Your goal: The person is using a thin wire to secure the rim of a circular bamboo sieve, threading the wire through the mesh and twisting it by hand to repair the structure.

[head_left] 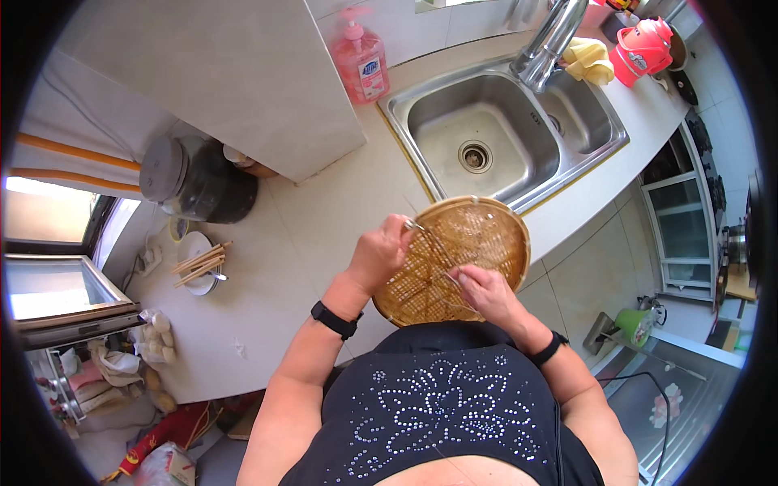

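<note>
A round woven bamboo basket (478,229) rests at the counter edge in front of my body, just below the sink. My left hand (381,253) is closed over the basket's left side, gripping a thin item with a shiny end (412,224). From there a thin dark line runs toward my right hand (489,293). Over the lower right of the basket, the fingers of that hand are pinched on a slim, pale piece. What kind of thing either hand holds is too small to make out.
A steel double sink (486,121) with a faucet (559,40) lies ahead. A pink soap bottle (361,65) stands left of it; a yellow cloth (590,61) and red jug (642,52) sit right. Chopsticks (201,263) lie on a white plate (193,244) near a dark jar (212,180).
</note>
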`<act>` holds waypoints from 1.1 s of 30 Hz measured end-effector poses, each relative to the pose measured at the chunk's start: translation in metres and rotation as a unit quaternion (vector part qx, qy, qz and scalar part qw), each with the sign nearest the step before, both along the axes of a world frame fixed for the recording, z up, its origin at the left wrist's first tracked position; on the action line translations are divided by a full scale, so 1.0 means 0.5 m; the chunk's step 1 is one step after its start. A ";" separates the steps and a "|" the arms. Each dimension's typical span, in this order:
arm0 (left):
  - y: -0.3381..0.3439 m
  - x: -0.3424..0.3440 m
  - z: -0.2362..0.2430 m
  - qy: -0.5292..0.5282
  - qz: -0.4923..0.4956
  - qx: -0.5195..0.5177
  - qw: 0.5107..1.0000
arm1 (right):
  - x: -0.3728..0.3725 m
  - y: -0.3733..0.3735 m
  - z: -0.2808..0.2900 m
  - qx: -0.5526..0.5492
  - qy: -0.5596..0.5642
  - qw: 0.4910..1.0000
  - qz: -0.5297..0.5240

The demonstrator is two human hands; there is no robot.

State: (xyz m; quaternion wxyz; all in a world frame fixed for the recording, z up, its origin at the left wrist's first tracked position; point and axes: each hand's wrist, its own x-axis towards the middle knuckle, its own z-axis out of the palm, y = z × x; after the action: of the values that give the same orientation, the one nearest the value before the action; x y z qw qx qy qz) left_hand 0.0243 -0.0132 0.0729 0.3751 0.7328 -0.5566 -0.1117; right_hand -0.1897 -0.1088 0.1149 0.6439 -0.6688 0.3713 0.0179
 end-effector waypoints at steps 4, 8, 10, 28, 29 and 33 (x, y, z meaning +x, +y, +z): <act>-0.035 -0.022 0.016 -0.042 -0.057 -0.046 0.996 | 0.082 -0.032 0.019 0.239 -0.114 0.958 -0.113; -0.036 -0.010 0.006 -0.037 -0.033 -0.022 0.999 | 0.025 -0.025 0.028 -0.185 -0.085 0.978 0.036; -0.028 -0.006 -0.001 -0.030 -0.026 -0.006 0.999 | 0.003 -0.024 0.036 -0.229 -0.065 0.969 0.060; -0.035 -0.005 -0.013 -0.019 -0.039 -0.018 0.999 | 0.071 -0.050 0.014 -0.166 0.043 0.969 0.179; -0.040 -0.013 -0.009 -0.014 -0.053 -0.027 0.998 | 0.089 -0.056 -0.001 -0.110 0.024 0.991 0.067; -0.047 0.003 -0.015 0.006 -0.051 -0.035 0.998 | 0.108 -0.083 0.013 -0.424 -0.122 0.891 0.109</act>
State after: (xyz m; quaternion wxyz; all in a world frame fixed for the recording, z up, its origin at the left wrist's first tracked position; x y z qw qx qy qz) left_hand 0.0258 -0.0369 0.0657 0.3977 0.6890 -0.5948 -0.1157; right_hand -0.1359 -0.1505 0.1216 0.3335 -0.9113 0.1871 -0.1524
